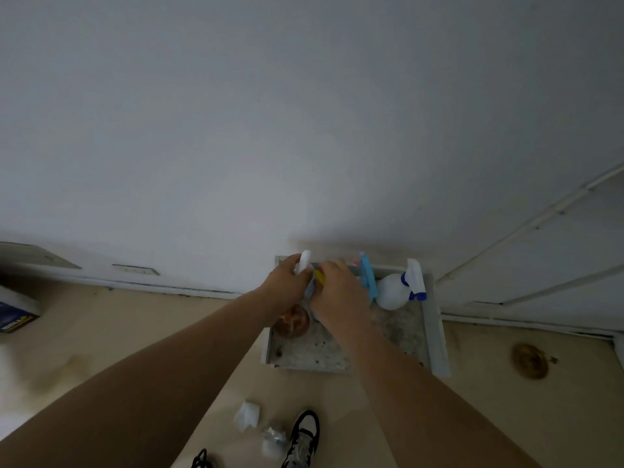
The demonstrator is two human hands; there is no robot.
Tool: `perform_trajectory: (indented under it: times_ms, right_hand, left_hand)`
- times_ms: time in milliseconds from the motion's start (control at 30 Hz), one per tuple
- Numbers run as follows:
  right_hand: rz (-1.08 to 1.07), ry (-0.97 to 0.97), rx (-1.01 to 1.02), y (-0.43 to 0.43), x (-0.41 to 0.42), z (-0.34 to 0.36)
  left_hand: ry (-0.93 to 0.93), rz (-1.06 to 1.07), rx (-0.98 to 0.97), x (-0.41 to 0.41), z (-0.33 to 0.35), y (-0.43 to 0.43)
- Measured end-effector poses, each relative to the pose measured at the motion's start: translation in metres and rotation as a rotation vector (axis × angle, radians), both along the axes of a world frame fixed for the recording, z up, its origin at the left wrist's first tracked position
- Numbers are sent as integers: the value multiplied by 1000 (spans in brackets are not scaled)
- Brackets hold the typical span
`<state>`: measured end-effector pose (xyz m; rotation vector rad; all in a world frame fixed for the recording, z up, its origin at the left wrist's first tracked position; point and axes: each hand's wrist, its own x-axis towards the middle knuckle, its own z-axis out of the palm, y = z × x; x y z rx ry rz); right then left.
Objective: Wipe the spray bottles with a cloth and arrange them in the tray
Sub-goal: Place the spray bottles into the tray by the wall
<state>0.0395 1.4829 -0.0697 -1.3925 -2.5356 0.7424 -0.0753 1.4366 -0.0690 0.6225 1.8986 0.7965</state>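
Observation:
A grey speckled tray [435, 336] lies on the floor against the wall. At its far end my left hand [283, 282] grips a white spray head [305, 261] of a bottle. Close beside it, my right hand [337, 295] is closed around something with a yellow part [319, 276] and a pale blue bit; I cannot tell whether that is a cloth or a bottle. A light-blue spray bottle [368, 276] stands in the tray just right of my hands. Further right stands a white bottle with a blue-and-white trigger [391, 292]. A brown round object [293, 320] sits under my left wrist.
A white crumpled cloth or tissue [248, 415] and a small clear bottle [273, 439] lie on the beige floor near my black-and-white shoe [304, 437]. A brown round stain or lid [530, 361] is to the right. A blue-and-yellow box [17, 315] sits at far left.

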Motion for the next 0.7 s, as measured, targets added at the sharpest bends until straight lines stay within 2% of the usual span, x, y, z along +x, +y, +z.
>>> perform_trajectory:
  times_ms: [133,233,400,533,700]
  right_hand:
    - [-30,-39,-6,9,-7,0]
    - [-51,-70,9,13,-4,3]
    - [-59,-147,112,11,6,17]
    - [-19,-50,175,-15,-10,46]
    - [51,20,202,-88,-55,64]
  left_hand:
    - [85,-93,-100,4,5,3]
    - [97,-126,-48,3,7,-1]
    - [111,-36,-25,-5,19,-28]
    - [206,-98,-44,-15,26,-69]
    - [191,-131,-47,-40,23,-152]
